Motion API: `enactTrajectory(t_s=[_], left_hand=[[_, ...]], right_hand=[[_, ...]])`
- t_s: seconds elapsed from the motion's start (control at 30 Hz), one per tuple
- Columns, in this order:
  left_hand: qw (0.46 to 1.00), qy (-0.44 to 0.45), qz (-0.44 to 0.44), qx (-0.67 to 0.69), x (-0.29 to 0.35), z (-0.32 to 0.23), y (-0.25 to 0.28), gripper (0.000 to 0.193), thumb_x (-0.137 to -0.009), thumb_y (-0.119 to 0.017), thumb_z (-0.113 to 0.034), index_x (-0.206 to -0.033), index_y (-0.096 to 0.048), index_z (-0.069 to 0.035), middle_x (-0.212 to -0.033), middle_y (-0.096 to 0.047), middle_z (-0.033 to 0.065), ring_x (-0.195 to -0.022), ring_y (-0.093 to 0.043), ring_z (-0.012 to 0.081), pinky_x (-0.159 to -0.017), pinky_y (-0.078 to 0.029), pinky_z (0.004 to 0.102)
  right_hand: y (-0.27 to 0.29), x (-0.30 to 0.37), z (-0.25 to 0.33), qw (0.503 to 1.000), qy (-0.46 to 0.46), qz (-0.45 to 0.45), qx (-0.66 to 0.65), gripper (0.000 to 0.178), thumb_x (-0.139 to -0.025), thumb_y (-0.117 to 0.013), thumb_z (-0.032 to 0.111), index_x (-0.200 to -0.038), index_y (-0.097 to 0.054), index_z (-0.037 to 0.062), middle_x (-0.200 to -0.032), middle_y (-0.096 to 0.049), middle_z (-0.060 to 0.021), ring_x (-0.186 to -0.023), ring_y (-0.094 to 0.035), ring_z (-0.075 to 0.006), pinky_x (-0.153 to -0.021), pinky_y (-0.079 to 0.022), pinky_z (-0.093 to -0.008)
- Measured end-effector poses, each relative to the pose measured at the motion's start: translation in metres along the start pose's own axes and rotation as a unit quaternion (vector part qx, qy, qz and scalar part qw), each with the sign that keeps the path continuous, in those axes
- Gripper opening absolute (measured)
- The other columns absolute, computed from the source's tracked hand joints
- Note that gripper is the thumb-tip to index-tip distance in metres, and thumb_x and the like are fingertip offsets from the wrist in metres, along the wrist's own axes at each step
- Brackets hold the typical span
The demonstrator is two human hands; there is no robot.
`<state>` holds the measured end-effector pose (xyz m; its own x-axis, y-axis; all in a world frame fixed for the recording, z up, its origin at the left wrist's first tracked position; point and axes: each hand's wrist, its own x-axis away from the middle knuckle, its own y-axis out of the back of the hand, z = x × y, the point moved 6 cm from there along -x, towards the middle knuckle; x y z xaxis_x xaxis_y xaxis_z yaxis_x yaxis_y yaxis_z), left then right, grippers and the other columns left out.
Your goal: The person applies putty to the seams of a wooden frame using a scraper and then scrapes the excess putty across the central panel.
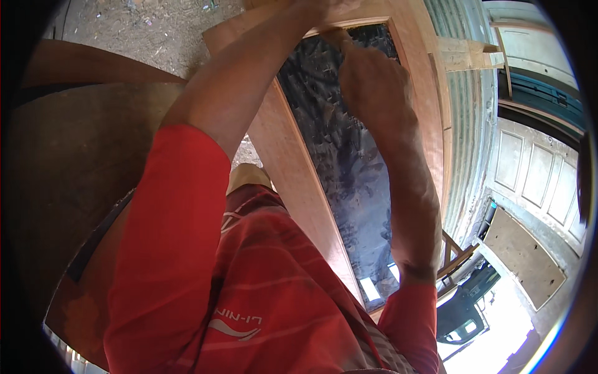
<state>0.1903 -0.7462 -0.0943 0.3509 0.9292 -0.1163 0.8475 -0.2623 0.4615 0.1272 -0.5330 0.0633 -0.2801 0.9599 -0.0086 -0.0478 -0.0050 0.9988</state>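
Note:
A reddish-brown wooden frame (293, 156) lies in front of me, with a dark, glossy, smudged pane (346, 162) set inside it. My right hand (375, 84) is above the pane's far end, fingers curled in, its fingertips near the frame's inner far edge. Whatever it may be gripping there is too small or hidden to name. My left arm crosses over the frame's left side, and my left hand (321, 9) is at the top border by the frame's far end. Its fingers are mostly cut off from view.
Curved brown boards (93, 118) stand close on my left. Beyond the frame's right side are a light wooden beam (470, 55) and corrugated metal sheeting (467, 124). Pale panelled doors (536, 165) lean farther right. A dark vehicle (464, 311) shows in a bright opening. Debris covers the ground (137, 31).

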Motion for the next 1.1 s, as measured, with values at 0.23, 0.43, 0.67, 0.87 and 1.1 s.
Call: enactTrajectory(t_s=[0.23, 0.43, 0.67, 0.87, 1.1], left_hand=[[0.986, 0.024, -0.006, -0.164, 0.019, -0.069, 0.046, 0.06, -0.103, -0.061, -0.058, -0.118, -0.063, 0.001, -0.109, -0.067, 0.0212, -0.1, -0.064, 0.0363, -0.092, -0.051, 0.0493], [0.987, -0.008, 0.015, -0.162, 0.02, -0.076, 0.043, 0.055, -0.101, -0.066, -0.055, -0.107, -0.065, 0.0, -0.097, -0.067, 0.0193, -0.089, -0.065, 0.0311, -0.084, -0.053, 0.0481], [0.987, 0.03, -0.026, -0.155, 0.023, -0.075, 0.046, 0.052, -0.098, -0.068, -0.055, -0.108, -0.07, -0.004, -0.109, -0.072, 0.0213, -0.103, -0.07, 0.0384, -0.09, -0.054, 0.0512], [0.986, 0.054, 0.025, -0.153, 0.02, -0.091, 0.059, 0.056, -0.097, -0.068, -0.055, -0.107, -0.071, -0.001, -0.107, -0.074, 0.0228, -0.106, -0.07, 0.0399, -0.094, -0.054, 0.0534], [0.981, 0.057, 0.01, -0.186, 0.02, -0.079, 0.055, 0.059, -0.096, -0.069, -0.056, -0.108, -0.071, 0.001, -0.107, -0.074, 0.0234, -0.107, -0.07, 0.0411, -0.094, -0.054, 0.0528]], right_hand=[[0.0, 0.038, -0.002, 0.987, -0.116, 0.111, -0.021, 0.041, -0.102, -0.055, 0.013, -0.143, -0.061, 0.0137, -0.087, -0.073, -0.0211, -0.084, -0.073, -0.0422, -0.079, -0.056, -0.0565], [-0.001, 0.002, -0.005, 0.998, 0.022, -0.063, -0.008, 0.032, -0.097, -0.059, 0.01, -0.128, -0.064, 0.0065, -0.081, -0.07, -0.0165, -0.069, -0.072, -0.0377, -0.062, -0.059, -0.0503], [0.006, 0.012, 0.002, 1.0, -0.01, -0.001, -0.022, 0.035, -0.099, -0.055, 0.012, -0.133, -0.062, 0.0087, -0.088, -0.071, -0.0179, -0.074, -0.074, -0.0384, -0.065, -0.06, -0.0508], [0.009, 0.018, -0.003, 0.998, -0.024, 0.0, -0.057, 0.04, -0.1, -0.054, 0.012, -0.138, -0.06, 0.018, -0.086, -0.071, -0.0178, -0.075, -0.074, -0.0383, -0.067, -0.059, -0.0512], [0.015, 0.002, -0.026, 0.99, -0.08, 0.09, -0.074, 0.047, -0.103, -0.053, 0.017, -0.15, -0.059, 0.0194, -0.093, -0.072, -0.0255, -0.093, -0.072, -0.0443, -0.088, -0.055, -0.0568]])
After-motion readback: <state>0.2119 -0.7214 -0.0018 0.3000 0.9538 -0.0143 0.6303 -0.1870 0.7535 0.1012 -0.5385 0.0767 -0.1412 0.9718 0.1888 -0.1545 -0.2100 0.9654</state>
